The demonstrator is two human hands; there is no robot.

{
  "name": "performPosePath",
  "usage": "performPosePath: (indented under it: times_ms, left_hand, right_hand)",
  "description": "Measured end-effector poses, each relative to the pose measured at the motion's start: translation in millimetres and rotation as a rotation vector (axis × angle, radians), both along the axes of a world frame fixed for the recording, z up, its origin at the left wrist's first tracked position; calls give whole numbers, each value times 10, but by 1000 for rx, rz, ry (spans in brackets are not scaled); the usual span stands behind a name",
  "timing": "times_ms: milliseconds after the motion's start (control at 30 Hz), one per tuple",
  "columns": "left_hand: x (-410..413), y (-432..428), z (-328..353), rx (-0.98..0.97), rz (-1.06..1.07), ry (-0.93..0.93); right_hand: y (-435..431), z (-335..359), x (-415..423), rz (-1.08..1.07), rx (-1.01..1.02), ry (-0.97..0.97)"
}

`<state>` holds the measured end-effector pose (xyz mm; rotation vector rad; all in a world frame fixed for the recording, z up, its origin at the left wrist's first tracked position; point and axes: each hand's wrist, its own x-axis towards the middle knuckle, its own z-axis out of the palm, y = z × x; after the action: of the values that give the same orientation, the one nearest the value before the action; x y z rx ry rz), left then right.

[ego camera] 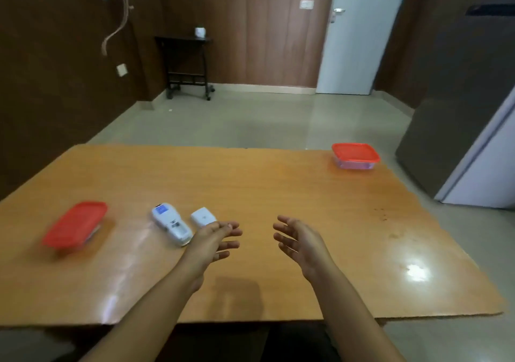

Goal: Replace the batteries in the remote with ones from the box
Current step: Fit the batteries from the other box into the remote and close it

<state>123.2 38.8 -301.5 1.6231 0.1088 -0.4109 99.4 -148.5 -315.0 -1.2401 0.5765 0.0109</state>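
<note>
1. Table (250, 183): orange-brown wooden top, glossy, with light glare near its right edge.
2. Remote (171, 223): white, lying flat in the left half of the table, toward the near edge, its battery bay apparently uncovered. Contents of the bay cannot be made out.
3. Cover (203, 216): small white piece lying just beside the remote, on its right, apart from it.
4. Near box (74, 224): red-lidded, lid on, close to the table's left edge; blurred.
5. Far box (356, 156): clear, red-lidded, lid on, at the far right corner.
6. Left hand (213, 240): held over the table beside the remote, fingers spread, gripping nothing.
7. Right hand (299, 240): over the table's middle, fingers spread, palm inward, empty.
</note>
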Motion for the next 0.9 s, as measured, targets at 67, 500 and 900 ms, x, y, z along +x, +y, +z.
performPosePath:
  times_ms: [67,500,900]
  left_hand:
    - [-170,279,-17,-22,90,-4]
    - [-392,1540,-166,-116,530,-5]
    - [682,2603,-658,651,647,-218]
  right_hand:
    - [320,8,9,76,2,6]
    - [1884,-253,171,379,-269,-67]
    - [2586,-770,742,1075,-1453,-230]
